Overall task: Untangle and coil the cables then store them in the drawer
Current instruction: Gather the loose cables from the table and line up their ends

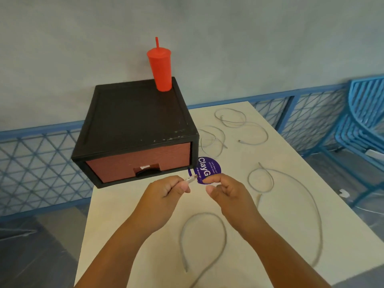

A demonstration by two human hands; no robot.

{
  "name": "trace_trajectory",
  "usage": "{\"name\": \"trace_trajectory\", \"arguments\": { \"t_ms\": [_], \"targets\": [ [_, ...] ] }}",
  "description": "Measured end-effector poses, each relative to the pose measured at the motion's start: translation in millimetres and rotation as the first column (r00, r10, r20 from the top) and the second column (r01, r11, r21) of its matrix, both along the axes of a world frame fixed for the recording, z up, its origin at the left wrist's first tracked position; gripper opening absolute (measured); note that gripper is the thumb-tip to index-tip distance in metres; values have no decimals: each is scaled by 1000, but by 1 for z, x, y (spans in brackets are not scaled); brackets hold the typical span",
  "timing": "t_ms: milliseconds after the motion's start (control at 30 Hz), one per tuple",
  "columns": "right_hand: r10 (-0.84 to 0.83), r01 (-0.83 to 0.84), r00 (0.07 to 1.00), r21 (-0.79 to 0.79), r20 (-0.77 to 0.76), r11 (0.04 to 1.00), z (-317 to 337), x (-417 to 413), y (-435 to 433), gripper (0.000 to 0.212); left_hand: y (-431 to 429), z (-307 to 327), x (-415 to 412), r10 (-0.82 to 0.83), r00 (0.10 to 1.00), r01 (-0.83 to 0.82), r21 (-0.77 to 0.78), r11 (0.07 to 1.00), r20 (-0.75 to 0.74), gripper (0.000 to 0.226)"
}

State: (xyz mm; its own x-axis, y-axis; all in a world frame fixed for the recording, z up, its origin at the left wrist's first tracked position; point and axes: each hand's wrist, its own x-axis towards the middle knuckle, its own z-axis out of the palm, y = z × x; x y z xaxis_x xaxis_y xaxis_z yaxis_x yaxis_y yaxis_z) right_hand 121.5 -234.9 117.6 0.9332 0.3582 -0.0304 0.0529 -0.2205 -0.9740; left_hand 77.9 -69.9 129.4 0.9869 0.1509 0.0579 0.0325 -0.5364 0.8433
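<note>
A blue lattice fence (37,163) runs along the left behind the white counter (124,215). On the counter's far left corner sits a black box (135,117), its red-brown drawer (141,161) closed, with a red cup (160,67) (straw upright) on the box's back right corner. In front of the drawer the left hand (164,196) pinches a white plug (191,179) between thumb and curled fingers. The plug points at a purple round sticker (207,169). Just beside it the right hand (226,194) has its fingers curled; I cannot tell whether they hold anything. A grey cable (203,225) loops loosely below and right of the hands, and more cables (230,119) lie tangled at the counter's far end. Blue chairs (363,121) stand at the right.
</note>
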Motion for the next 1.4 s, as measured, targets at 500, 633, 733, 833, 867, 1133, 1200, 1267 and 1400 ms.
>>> {"name": "trace_trajectory", "arguments": {
  "t_ms": [500, 633, 733, 833, 867, 1133, 1200, 1267, 1400],
  "targets": [
    [-195, 184, 974, -104, -114, 977, -25, 88, -133, 19, -111, -40, 69, 84, 996, -77, -214, 974, 26, 19],
    [-188, 171, 972, -125, -139, 977, -40, 121, -167, 19, -136, -53, 93, 114, 993, -109, -201, 974, 15, 18],
    [-183, 160, 973, -159, -143, 974, -55, 147, -185, 17, -151, -57, 106, 141, 990, -136, -145, 980, 20, 21],
    [-176, 142, 973, -213, -147, 967, -73, 172, -197, 19, -161, -58, 116, 211, 977, -210, -123, 970, -3, 27],
    [-168, 131, 974, -226, -152, 965, -79, 181, -199, 20, -163, -58, 120, 236, 972, -236, -138, 962, -18, 26],
    [-52, -4, 988, -359, -146, 933, -117, 232, -185, 18, -171, -58, 146, 340, 924, -374, -232, 898, -173, 28],
    [-18, -36, 992, -421, -123, 906, -124, 240, -178, 14, -169, -60, 154, 344, 896, -420, -285, 862, -281, 27],
    [-1, -53, 994, -476, -114, 878, -131, 246, -172, 15, -167, -61, 163, 334, 864, -473, -382, 794, -376, 24],
    [-8, -55, 994, -549, -110, 834, -142, 255, -166, 23, -164, -66, 176, 291, 842, -539, -678, 501, -454, 17]
  ]
}}
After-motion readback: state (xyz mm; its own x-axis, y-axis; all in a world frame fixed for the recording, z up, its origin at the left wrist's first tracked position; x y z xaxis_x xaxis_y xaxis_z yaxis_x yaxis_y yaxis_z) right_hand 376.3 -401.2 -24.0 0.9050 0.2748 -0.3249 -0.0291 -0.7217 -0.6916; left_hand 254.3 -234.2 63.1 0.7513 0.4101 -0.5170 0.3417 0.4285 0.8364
